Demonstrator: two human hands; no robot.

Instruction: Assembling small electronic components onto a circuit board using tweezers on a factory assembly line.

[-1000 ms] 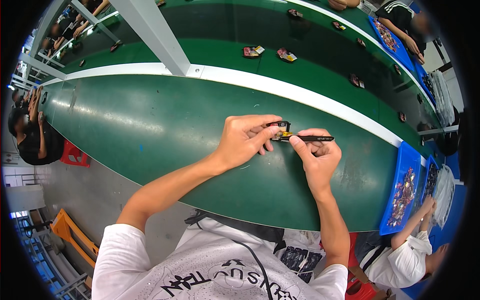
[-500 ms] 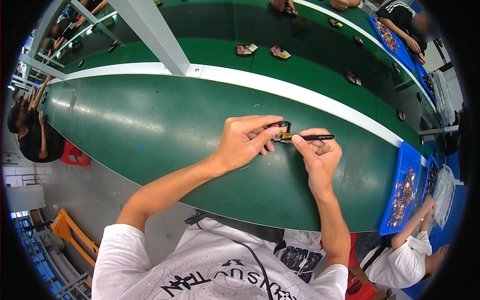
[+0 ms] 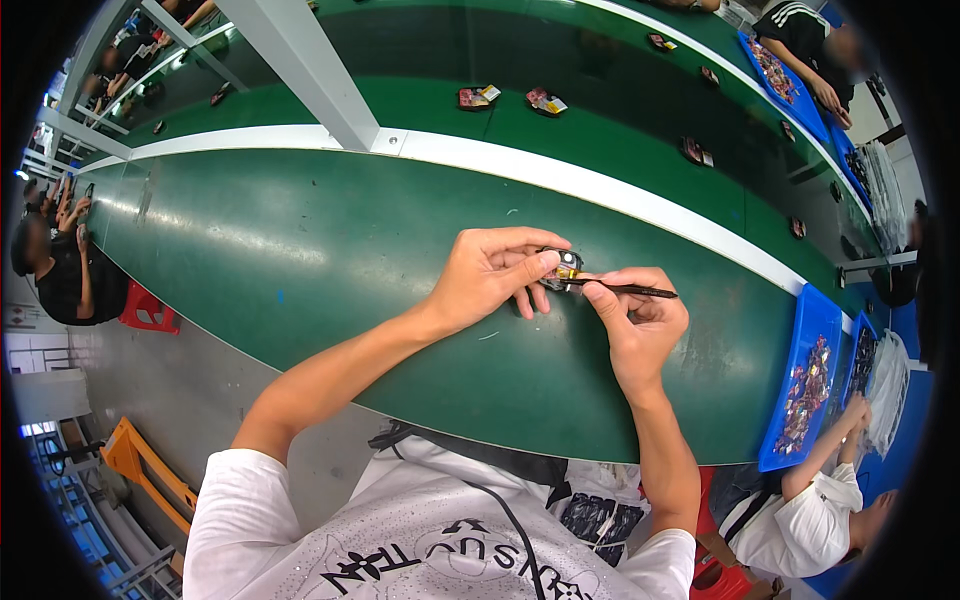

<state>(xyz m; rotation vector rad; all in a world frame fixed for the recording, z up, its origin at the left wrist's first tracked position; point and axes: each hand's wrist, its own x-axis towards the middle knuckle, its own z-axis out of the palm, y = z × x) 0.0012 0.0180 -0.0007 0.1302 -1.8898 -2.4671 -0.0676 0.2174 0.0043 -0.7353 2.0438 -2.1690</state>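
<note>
My left hand [image 3: 487,275] grips a small black plastic housing [image 3: 572,257] between thumb and fingers, above the green table. Yellow and silvery parts show inside the housing, too small to name. My right hand [image 3: 645,325] is closed around black tweezers [image 3: 645,291], which lie nearly level. Their tips reach to the near edge of the housing; whether they pinch anything cannot be made out.
Beyond the white rail [image 3: 560,178], a green conveyor belt [image 3: 590,140] carries several small housings [image 3: 545,101]. A blue tray [image 3: 806,375] of small parts stands at the table's right end. A grey post [image 3: 310,75] rises at the rail. Co-workers sit left, right and across.
The housing has tilted in my left hand, and the tweezers have turned edge-on, their back end slightly lower. The units on the belt have moved left.
</note>
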